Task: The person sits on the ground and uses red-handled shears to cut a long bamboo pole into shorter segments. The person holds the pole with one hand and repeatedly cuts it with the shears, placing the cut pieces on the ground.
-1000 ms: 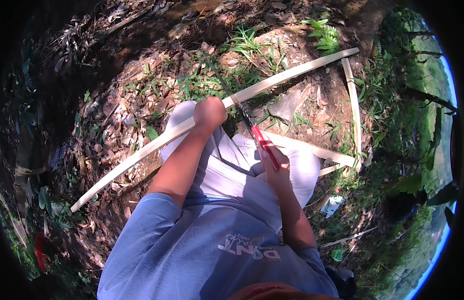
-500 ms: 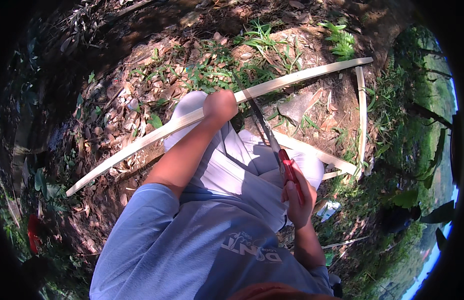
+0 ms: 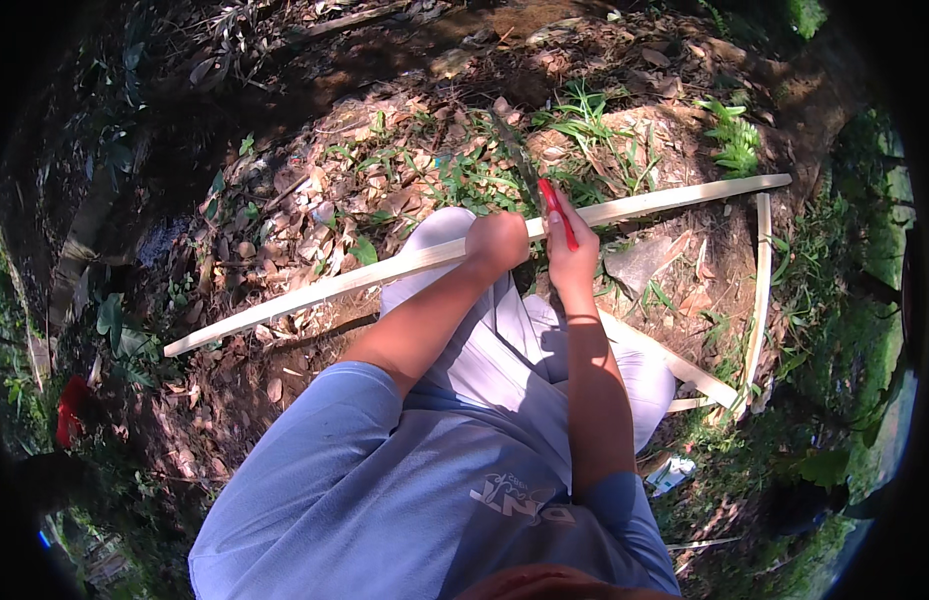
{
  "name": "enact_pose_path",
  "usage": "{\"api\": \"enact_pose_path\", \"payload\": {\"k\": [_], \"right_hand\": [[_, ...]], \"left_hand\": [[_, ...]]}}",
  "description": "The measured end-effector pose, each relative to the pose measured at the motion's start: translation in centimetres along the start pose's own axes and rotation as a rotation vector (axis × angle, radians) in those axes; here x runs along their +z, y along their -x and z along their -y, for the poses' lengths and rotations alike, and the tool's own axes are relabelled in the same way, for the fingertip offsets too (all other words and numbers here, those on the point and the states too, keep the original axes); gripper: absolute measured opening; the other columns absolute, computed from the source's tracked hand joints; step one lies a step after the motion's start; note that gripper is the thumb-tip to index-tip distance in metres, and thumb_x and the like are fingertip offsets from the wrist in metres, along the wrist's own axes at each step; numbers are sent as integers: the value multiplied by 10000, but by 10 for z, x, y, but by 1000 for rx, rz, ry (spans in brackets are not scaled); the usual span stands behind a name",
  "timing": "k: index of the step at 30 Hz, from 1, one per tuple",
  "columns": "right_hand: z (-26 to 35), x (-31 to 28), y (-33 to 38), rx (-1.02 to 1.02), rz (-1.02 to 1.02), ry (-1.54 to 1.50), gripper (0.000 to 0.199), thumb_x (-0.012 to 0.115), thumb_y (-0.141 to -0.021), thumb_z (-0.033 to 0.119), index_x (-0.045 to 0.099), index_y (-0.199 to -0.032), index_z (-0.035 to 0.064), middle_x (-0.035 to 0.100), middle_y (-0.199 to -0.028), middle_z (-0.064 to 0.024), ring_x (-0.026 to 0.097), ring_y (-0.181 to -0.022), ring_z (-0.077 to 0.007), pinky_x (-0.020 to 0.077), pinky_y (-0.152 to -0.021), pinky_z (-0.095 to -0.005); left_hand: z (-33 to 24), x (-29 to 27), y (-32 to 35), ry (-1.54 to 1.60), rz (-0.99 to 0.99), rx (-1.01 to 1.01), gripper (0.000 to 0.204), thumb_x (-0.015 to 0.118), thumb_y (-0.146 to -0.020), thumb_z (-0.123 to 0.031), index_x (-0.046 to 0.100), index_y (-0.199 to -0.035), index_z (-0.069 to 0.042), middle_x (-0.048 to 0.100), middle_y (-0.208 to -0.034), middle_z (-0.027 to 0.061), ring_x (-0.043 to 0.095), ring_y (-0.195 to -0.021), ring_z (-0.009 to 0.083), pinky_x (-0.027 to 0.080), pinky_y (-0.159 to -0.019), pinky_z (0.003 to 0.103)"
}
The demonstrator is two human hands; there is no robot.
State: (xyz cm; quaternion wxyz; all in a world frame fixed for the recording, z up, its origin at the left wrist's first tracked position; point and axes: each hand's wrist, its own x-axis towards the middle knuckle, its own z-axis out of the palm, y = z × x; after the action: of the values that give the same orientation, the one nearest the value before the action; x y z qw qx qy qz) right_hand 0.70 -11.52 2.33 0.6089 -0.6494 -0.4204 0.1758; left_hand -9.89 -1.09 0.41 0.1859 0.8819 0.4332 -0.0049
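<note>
A long pale wooden strip [image 3: 329,288] lies slantwise across my raised left knee, its right end higher in the view. My left hand [image 3: 497,243] is closed in a fist around the strip near its middle. Just to the right, my right hand [image 3: 573,252] grips the red handle of a hand saw [image 3: 551,203]. Its narrow dark blade points away from me, past the far side of the strip. Beside my left fist, the saw crosses the strip near the handle end. My right fingers partly hide that crossing, so any cut there cannot be seen.
More pale strips lie at the right: one upright in view [image 3: 759,290] and one slanting [image 3: 674,362] by my right knee, their ends meeting. A flat grey stone [image 3: 636,264] sits beyond that knee. Dry leaves, grass and a fern [image 3: 732,138] cover the ground ahead.
My right hand has pushed the saw forward and away from me, from near my right thigh up to the strip. My left hand keeps its hold. The whole view has shifted slightly.
</note>
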Motion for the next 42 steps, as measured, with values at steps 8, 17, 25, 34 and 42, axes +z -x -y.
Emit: {"api": "enact_pose_path", "payload": {"k": [8,17,25,34,42], "right_hand": [[8,-31,45,194,54,-159,462,615,-1115,181,610,-1558,48,662,-940,24,463,-658,-31,396,-596,-218],[102,-151,227,340,46,162,565,589,-1084,282,590,-1520,-77,642,-875,-3,513,-698,-55,423,-635,-254],[111,-159,234,130,95,243,502,529,-1105,182,576,-1530,-81,725,-1000,-91,611,-804,-108,478,-739,-272],[16,-32,51,99,17,-72,444,618,-1089,118,621,-1512,-21,774,-1174,-99,620,-835,-82,527,-782,-258],[10,-59,90,193,76,-132,469,611,-1101,139,596,-1556,24,705,-1047,-19,553,-803,-60,488,-741,-242]], "left_hand": [[-4,-19,1,-26,107,13,214,722,-819,-185,842,-950,-66,817,-961,181,816,-910,330,654,-849,446],[-2,-14,5,-13,79,22,190,735,-813,-172,841,-917,-55,812,-923,177,809,-874,340,653,-827,446],[-4,-9,4,0,52,28,172,726,-808,-142,839,-905,-56,810,-912,181,807,-879,348,650,-824,453],[-7,-12,2,-21,53,-2,208,732,-832,-173,841,-962,-53,819,-979,191,814,-949,348,653,-874,456],[-6,-26,3,-36,116,-16,262,741,-825,-217,846,-1017,-71,820,-1045,184,806,-997,361,645,-911,458]]}}
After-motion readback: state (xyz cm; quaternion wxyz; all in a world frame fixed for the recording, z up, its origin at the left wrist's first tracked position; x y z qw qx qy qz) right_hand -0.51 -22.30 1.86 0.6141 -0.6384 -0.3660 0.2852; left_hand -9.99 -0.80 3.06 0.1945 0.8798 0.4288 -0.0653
